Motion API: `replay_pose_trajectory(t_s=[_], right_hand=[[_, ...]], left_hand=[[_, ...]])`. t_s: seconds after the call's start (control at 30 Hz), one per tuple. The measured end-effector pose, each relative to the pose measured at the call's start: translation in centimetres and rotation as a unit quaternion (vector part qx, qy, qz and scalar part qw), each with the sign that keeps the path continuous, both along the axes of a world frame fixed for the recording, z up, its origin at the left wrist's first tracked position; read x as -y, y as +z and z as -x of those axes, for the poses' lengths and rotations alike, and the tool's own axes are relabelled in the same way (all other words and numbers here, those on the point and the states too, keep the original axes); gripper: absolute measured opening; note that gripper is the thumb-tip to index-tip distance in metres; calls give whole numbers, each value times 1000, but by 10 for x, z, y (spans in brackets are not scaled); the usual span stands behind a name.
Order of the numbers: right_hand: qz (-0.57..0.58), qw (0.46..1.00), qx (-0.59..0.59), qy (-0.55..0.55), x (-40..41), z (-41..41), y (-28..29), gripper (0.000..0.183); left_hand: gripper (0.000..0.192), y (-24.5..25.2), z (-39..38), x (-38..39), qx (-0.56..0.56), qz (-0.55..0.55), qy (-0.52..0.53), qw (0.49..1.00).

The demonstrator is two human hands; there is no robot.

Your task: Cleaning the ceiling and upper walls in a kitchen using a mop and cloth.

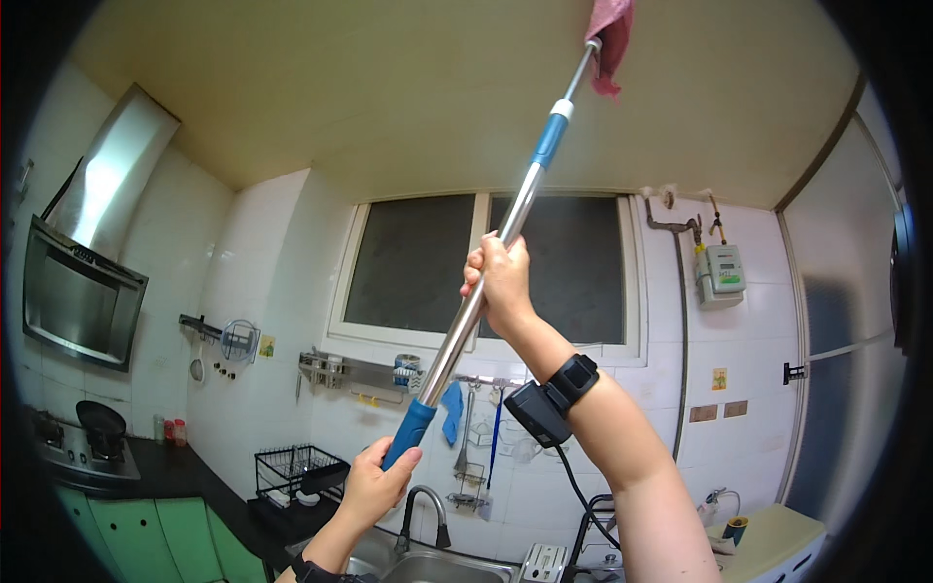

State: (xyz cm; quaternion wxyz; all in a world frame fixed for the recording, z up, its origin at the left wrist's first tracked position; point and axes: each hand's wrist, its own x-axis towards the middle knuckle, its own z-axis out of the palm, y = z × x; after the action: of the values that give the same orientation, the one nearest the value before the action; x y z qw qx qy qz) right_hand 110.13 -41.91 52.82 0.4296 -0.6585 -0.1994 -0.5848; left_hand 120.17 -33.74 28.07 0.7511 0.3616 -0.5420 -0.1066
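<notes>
A telescopic metal pole (458,329) with blue grips slants up from lower left to upper right. My left hand (377,477) is closed around the blue grip at its lower end. Higher up, my right hand (501,280) grips the bare metal tube in front of the window. A pink cloth (614,44) hangs over the pole's top end against the yellowish ceiling (408,87); the head beneath the cloth is mostly hidden. Both wrists wear black straps, and a black device with a cable is strapped to the right one.
A range hood (87,291) and gas stove (80,455) stand at the left. Ahead are a window (557,270), wall rack (350,372), black dish rack (299,466), sink (452,568) and faucet (423,503). A gas meter (721,273) and pipes hang at the right, near a frosted door (838,393).
</notes>
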Motion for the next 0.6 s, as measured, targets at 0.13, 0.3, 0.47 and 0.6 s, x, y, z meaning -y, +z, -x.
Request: replay_pose_trajectory(t_s=[0.13,0.3,0.47,0.6], right_hand=[[-2,999,-42,-1,2,-44,-15,12],[3,995,-97,13,-11,-79,-29,14],[58,987,-149,-26,16,-100,-34,20],[66,989,-131,16,0,-106,-52,14]], left_hand=[[23,-23,-19,2,-43,8,-19,999],[21,-40,-20,-14,-92,-1,9,996],[21,-45,-17,-6,-118,-51,-31,991],[26,-63,-25,-28,-134,-56,-70,987]])
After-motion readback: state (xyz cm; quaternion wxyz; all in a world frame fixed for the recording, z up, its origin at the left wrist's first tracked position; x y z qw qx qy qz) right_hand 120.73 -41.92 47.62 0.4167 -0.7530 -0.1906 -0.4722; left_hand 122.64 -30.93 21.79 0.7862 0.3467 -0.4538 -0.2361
